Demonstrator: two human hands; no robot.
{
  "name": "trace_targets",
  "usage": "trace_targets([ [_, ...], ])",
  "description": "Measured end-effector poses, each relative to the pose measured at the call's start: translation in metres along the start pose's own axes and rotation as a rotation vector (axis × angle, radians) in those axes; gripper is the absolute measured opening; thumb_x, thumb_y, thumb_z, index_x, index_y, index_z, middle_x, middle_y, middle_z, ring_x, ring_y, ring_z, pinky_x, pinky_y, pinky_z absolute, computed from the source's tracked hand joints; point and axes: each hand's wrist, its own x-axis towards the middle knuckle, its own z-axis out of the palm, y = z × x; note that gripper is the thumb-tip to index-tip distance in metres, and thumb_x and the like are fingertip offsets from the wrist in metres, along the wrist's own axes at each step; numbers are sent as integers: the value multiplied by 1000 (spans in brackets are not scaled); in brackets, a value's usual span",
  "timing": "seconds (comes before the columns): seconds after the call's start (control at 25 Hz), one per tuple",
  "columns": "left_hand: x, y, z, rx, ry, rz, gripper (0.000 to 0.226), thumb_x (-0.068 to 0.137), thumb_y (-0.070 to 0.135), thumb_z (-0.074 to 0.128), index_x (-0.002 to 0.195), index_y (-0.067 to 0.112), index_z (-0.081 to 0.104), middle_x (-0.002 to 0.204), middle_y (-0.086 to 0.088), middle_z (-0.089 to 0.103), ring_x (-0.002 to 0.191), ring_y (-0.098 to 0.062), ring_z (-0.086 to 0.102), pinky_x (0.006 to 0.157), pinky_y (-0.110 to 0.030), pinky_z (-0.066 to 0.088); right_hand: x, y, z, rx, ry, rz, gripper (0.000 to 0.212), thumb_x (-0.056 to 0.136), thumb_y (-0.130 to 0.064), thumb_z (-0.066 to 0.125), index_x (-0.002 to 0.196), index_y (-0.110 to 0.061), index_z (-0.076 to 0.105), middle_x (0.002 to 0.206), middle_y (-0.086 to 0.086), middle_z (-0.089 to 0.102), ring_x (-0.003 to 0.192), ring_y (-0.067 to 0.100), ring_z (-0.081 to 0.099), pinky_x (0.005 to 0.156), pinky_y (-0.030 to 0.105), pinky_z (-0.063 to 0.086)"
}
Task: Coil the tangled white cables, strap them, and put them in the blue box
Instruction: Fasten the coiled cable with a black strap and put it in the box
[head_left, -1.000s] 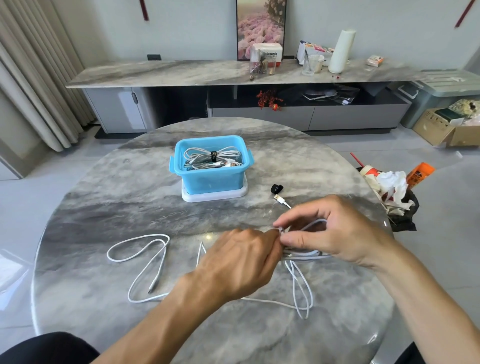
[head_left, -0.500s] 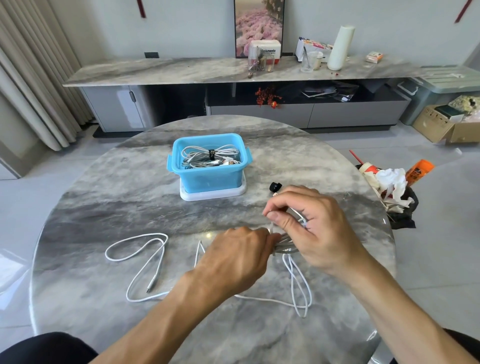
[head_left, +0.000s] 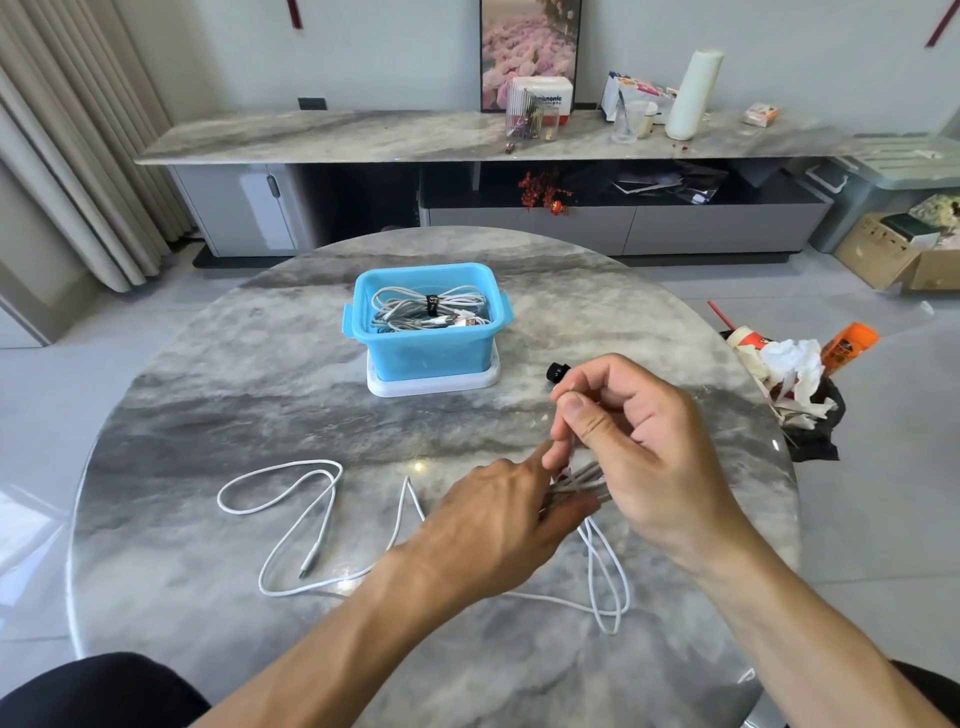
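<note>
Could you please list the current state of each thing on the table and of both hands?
Blue box: open, standing on its white lid, holding strapped coiled cables.
White cable: loose on the table, partly gathered into a bundle.
Black strap: lying on the table, unused.
Left hand: holds the bundle.
Right hand: pinches a strand above the bundle.

Both forearms were extended forward from the lower edge of the view, converging toward the middle. The left hand (head_left: 498, 525) was held palm down, its fingers curled around a bundle of cable loops (head_left: 579, 483), with the index finger raised. The right hand (head_left: 639, 447) was lifted just above it, thumb pressed against the curled index finger, pinching the cable's end.
</note>
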Motion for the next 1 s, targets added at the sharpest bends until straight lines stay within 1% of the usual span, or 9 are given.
trace_targets([
  [0.12,2,-3,4,-5,21,-16,32,95,56,42,103,24,43,64,6,46,58,-17,41,60,-37,39,-1,-10,-4,97,70,-24,10,97,-4,55,90,-8,60,68,8,61,56,23,66,48,29,50],
  [0.32,7,-7,9,-5,44,-122,28,94,44,37,88,18,45,74,-3,57,67,-28,53,63,-43,47,-9,-21,3,211,101,-38,10,97,0,53,89,-3,58,63,20,57,52,24,61,50,35,56],
  [0.4,12,-10,0,-141,78,-231,24,95,34,46,79,16,44,70,-2,57,63,-25,50,60,-37,43,-10,-20,6,228,98,-18,10,96,-1,53,88,-4,58,63,20,57,51,24,60,50,33,55],
  [0.48,16,-13,-12,-447,105,-378,27,93,25,53,71,11,47,56,0,52,51,-19,47,53,-33,39,-8,-11,8,255,109,109,15,98,1,52,86,-5,59,63,17,56,51,24,59,50,34,54],
  [0.56,15,-15,-20,-752,104,-485,24,92,21,59,74,5,56,49,-5,55,43,-20,51,49,-32,39,-6,-1,14,167,104,291,19,98,1,53,82,-8,59,65,12,55,49,20,58,49,34,54],
  [0.64,12,-14,-22,-874,78,-487,16,91,18,65,85,3,64,54,-12,62,50,-25,55,52,-34,37,-5,9,18,-43,78,392,20,97,-1,54,80,-10,59,66,8,57,45,13,58,47,33,55],
  [0.76,9,-10,-21,-1009,33,-486,9,89,8,66,97,4,66,67,-15,67,59,-28,61,61,-38,43,-3,12,16,-314,65,314,18,93,-10,58,77,-17,61,63,-3,62,47,11,60,48,35,56],
  [0.84,9,-10,-23,-1075,5,-501,12,87,3,66,100,2,65,71,-15,67,61,-28,63,64,-37,48,-2,9,11,-471,4,242,19,92,-17,62,73,-21,62,57,-11,61,46,7,57,48,29,49],
  [1.0,7,-6,-28,-1101,-54,-482,17,90,3,63,106,0,61,71,-15,65,59,-28,61,60,-36,50,-1,3,1,-498,-69,222,21,89,-19,66,68,-16,66,51,-11,59,42,2,46,45,15,33],
])
